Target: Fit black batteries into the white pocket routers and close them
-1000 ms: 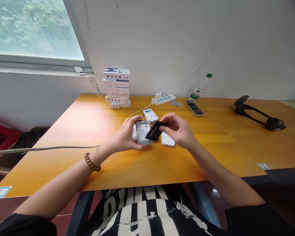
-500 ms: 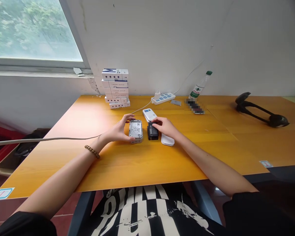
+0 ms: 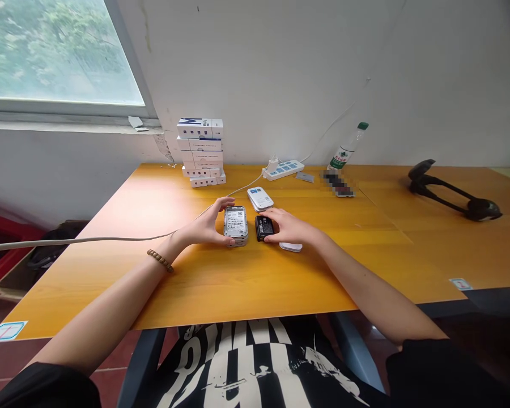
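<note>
1. While the left hand (image 3: 208, 225) spans the stack of grey casings (image 3: 236, 222), its thumb at the near end and its fingers at the far end, parted to the stack's length and apparently touching it, uneven pressure could slide the top casing off those beneath.
2. Right hand (image 3: 293, 226): thumb and fingers curved, part-open, about the ends of the black batteries (image 3: 262, 228); apparent contact, firmness cannot be told. A loose pinch could skew the pile.
3. Casings and batteries: side by side on the table (image 3: 238, 294), narrow gap between. Any inward push could drive one into the other.
4. White piece, near (image 3: 291, 247): partly covered by the right hand. A dragging palm could shift it.
5. White pieces, far (image 3: 260, 199): just beyond the batteries. Straightening fingers could nudge them.
6. Cable (image 3: 89, 241): passes by the left wrist, toward the power strip (image 3: 283, 170). A sweeping forearm could snag it.
</note>
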Tool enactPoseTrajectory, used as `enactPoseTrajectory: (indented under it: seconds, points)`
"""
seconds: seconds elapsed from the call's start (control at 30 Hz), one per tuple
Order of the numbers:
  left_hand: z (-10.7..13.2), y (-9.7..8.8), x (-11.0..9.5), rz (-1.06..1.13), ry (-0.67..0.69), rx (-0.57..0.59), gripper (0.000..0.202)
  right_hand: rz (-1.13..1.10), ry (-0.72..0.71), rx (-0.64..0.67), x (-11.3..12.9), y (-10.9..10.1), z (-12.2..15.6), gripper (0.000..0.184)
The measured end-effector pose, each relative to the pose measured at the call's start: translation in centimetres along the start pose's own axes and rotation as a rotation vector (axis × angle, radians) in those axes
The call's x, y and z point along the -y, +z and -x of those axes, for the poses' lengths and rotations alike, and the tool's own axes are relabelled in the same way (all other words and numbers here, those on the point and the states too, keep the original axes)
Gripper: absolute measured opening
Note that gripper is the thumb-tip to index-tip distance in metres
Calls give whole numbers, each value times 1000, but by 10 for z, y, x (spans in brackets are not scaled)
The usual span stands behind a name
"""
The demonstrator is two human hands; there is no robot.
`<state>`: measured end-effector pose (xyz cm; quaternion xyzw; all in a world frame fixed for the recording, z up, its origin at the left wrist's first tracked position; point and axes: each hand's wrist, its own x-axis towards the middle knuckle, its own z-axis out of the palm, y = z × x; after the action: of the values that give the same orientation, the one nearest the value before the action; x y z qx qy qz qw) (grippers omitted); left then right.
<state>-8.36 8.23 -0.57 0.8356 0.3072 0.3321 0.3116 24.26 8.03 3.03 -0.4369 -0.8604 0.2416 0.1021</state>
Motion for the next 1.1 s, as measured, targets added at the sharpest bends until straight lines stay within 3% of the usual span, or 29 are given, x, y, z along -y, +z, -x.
enactPoseTrajectory:
  seconds: [0.23, 0.33, 0.43, 0.5, 0.63, 0.77, 0.93, 1.1]
  points:
    - [-2, 3, -4, 0, -32, -26, 110, 26, 25, -1, 7, 0, 4, 80]
    - [-2, 4, -1, -5, -34, -18, 115, 41, -3, -135, 8, -11, -2, 62]
    - [-1, 3, -1, -25, -16, -52, 110, 95, -18, -237, 0, -31, -26, 50]
    - [-1, 3, -7, -52, 13, -115, 96, 133, -2, -163, -10, -46, -50, 58]
    - [-1, 8, -31, -179, 200, -271, 65, 151, 16, 119, -29, -65, -100, 99]
    - [0, 22, -57, -313, 383, -263, 55, 132, 19, 224, -32, -63, -128, 108]
    - [2, 34, -69, -334, 413, -216, 50, 141, 23, 232, -26, -55, -126, 98]
    - [0, 39, -71, -289, 371, -362, 51, -11, -59, 6, -5, -58, -84, 90]
